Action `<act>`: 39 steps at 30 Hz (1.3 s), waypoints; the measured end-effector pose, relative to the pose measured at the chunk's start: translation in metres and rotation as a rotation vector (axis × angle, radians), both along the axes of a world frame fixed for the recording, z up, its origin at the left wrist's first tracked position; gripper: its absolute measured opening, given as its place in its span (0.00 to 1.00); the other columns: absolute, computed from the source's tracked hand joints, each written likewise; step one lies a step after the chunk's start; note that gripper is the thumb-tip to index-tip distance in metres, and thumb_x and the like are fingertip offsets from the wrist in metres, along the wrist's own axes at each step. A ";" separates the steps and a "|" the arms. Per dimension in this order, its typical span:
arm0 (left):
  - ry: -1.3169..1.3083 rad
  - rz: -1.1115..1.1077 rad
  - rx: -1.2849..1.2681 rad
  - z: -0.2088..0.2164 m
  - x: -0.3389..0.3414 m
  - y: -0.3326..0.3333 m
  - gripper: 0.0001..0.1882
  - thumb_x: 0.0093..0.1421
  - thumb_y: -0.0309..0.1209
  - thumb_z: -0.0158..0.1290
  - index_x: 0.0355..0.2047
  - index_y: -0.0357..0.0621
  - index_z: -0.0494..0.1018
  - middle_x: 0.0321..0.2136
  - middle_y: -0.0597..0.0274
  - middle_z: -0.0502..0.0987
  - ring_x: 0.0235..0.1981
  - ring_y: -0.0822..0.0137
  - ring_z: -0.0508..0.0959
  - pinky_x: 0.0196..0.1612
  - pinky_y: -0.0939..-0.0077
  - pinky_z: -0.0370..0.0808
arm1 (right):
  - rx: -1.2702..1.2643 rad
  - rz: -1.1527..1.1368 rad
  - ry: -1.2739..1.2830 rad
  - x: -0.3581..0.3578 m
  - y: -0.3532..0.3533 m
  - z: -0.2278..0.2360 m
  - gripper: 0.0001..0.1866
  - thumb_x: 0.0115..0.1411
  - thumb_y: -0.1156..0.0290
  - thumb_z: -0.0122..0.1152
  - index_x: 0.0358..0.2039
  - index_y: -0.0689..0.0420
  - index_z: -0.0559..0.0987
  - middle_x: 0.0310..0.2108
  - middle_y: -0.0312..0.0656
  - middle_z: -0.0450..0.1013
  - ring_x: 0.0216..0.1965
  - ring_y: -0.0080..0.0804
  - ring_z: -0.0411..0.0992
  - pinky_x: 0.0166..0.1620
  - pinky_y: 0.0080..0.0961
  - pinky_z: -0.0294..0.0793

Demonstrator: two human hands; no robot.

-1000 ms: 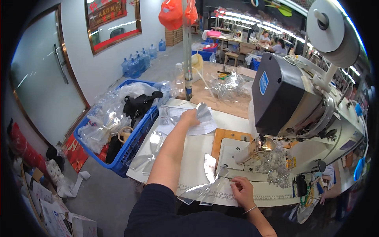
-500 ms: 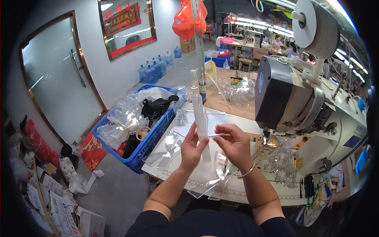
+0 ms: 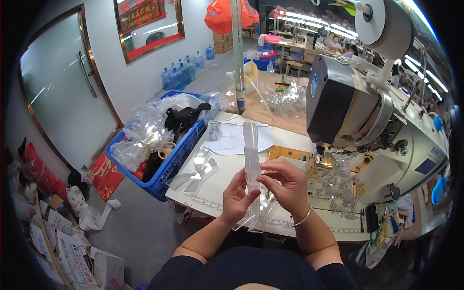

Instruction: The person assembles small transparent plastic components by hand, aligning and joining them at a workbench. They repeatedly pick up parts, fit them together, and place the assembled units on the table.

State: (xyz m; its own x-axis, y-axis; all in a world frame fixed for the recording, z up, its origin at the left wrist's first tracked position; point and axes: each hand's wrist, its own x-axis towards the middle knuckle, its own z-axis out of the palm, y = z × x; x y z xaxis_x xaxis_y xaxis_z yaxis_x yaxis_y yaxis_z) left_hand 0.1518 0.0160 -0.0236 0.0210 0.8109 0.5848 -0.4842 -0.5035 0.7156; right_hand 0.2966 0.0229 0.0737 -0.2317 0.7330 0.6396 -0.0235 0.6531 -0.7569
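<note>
A bundle of clear plastic strips (image 3: 251,162) stands nearly upright in front of me, above the white table. My left hand (image 3: 237,198) is closed around its lower part from the left, thumb across the near side. My right hand (image 3: 285,183) pinches the bundle's right edge, thumb and fingertips together. A bracelet (image 3: 301,216) circles my right wrist. Left of the hands, more clear plastic pieces (image 3: 200,169) lie on the table (image 3: 203,195). A printed sheet (image 3: 227,140) lies behind the bundle. Further loose strips below the hands are partly hidden by them.
To the right stands a sewing machine (image 3: 357,96) with a large thread cone (image 3: 391,29) above it. Clear plastic scraps (image 3: 340,188) lie by its needle. A blue basket (image 3: 159,188) filled with plastic bags stands left of the table. Scissors and tools (image 3: 382,227) hang at the right edge.
The bundle has come lower in view. My right hand, earlier just apart from it, now touches its right edge. The whole view has shifted slightly.
</note>
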 end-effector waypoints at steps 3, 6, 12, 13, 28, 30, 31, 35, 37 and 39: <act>-0.035 -0.068 -0.051 -0.003 0.001 -0.001 0.36 0.57 0.19 0.56 0.64 0.35 0.52 0.58 0.53 0.64 0.59 0.62 0.65 0.62 0.66 0.60 | -0.036 0.010 0.030 0.002 -0.001 -0.003 0.13 0.53 0.81 0.65 0.40 0.62 0.79 0.39 0.44 0.75 0.39 0.28 0.76 0.42 0.24 0.81; -0.052 -0.138 -0.086 0.001 0.000 -0.004 0.36 0.58 0.19 0.56 0.64 0.34 0.51 0.58 0.52 0.64 0.59 0.62 0.65 0.61 0.66 0.61 | -0.143 0.050 0.121 0.003 -0.003 -0.007 0.12 0.54 0.82 0.63 0.40 0.63 0.79 0.39 0.44 0.74 0.40 0.29 0.76 0.42 0.23 0.81; -0.035 -0.116 -0.093 -0.002 0.005 -0.004 0.36 0.58 0.20 0.55 0.64 0.34 0.52 0.58 0.52 0.64 0.59 0.62 0.64 0.61 0.66 0.61 | 0.117 -0.145 0.044 0.000 -0.007 -0.018 0.11 0.55 0.85 0.59 0.40 0.64 0.78 0.40 0.44 0.73 0.40 0.29 0.76 0.40 0.22 0.81; -0.022 -0.091 -0.062 -0.004 0.006 -0.004 0.36 0.58 0.20 0.56 0.64 0.35 0.52 0.58 0.53 0.64 0.59 0.62 0.64 0.61 0.66 0.61 | 0.164 -0.173 -0.032 0.003 -0.009 -0.015 0.12 0.55 0.85 0.59 0.40 0.64 0.78 0.40 0.45 0.73 0.39 0.29 0.76 0.40 0.22 0.81; -0.027 -0.137 -0.111 -0.007 0.008 -0.010 0.35 0.57 0.20 0.56 0.63 0.33 0.54 0.56 0.55 0.64 0.59 0.62 0.64 0.62 0.66 0.60 | 0.296 -0.358 0.009 -0.002 -0.013 -0.025 0.12 0.48 0.82 0.66 0.35 0.58 0.79 0.35 0.43 0.75 0.31 0.30 0.76 0.32 0.22 0.77; -0.005 -0.092 -0.078 -0.005 0.009 -0.010 0.35 0.57 0.19 0.56 0.63 0.33 0.54 0.55 0.56 0.64 0.59 0.62 0.64 0.62 0.66 0.60 | 0.431 -0.403 -0.195 0.006 -0.016 -0.015 0.13 0.47 0.81 0.67 0.35 0.57 0.80 0.34 0.42 0.75 0.32 0.32 0.76 0.33 0.23 0.77; 0.008 -0.073 -0.063 -0.005 0.010 -0.009 0.35 0.57 0.19 0.56 0.63 0.33 0.55 0.54 0.56 0.65 0.59 0.62 0.64 0.62 0.66 0.60 | 0.407 -0.396 -0.186 0.005 -0.018 -0.011 0.13 0.47 0.81 0.67 0.35 0.57 0.80 0.34 0.42 0.75 0.32 0.32 0.76 0.32 0.23 0.76; -0.013 -0.070 -0.076 -0.003 0.010 -0.011 0.35 0.57 0.19 0.57 0.63 0.33 0.55 0.53 0.56 0.65 0.59 0.62 0.64 0.63 0.66 0.59 | 0.389 -0.387 -0.160 0.004 -0.018 -0.012 0.12 0.47 0.79 0.68 0.35 0.56 0.81 0.33 0.41 0.75 0.31 0.32 0.76 0.32 0.23 0.76; 0.011 -0.059 -0.036 -0.001 0.010 -0.012 0.35 0.57 0.19 0.57 0.63 0.33 0.55 0.53 0.56 0.65 0.59 0.62 0.64 0.62 0.66 0.59 | 0.405 -0.393 -0.156 0.004 -0.017 -0.013 0.12 0.47 0.79 0.69 0.34 0.56 0.81 0.33 0.41 0.75 0.31 0.32 0.76 0.32 0.23 0.76; -0.009 -0.082 -0.058 -0.001 0.010 -0.012 0.35 0.57 0.20 0.57 0.63 0.34 0.55 0.54 0.56 0.65 0.59 0.62 0.64 0.63 0.66 0.59 | 0.410 -0.399 -0.156 0.003 -0.017 -0.013 0.12 0.47 0.79 0.69 0.34 0.56 0.81 0.32 0.41 0.74 0.31 0.32 0.76 0.32 0.23 0.76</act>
State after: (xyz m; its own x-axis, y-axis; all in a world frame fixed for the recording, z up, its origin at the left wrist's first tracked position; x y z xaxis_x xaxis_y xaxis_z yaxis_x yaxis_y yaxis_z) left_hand 0.1621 0.0041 -0.0250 0.0833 0.8390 0.5377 -0.5289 -0.4201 0.7374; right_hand 0.2996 0.0054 0.0608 -0.1035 0.4830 0.8695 0.3752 0.8286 -0.4156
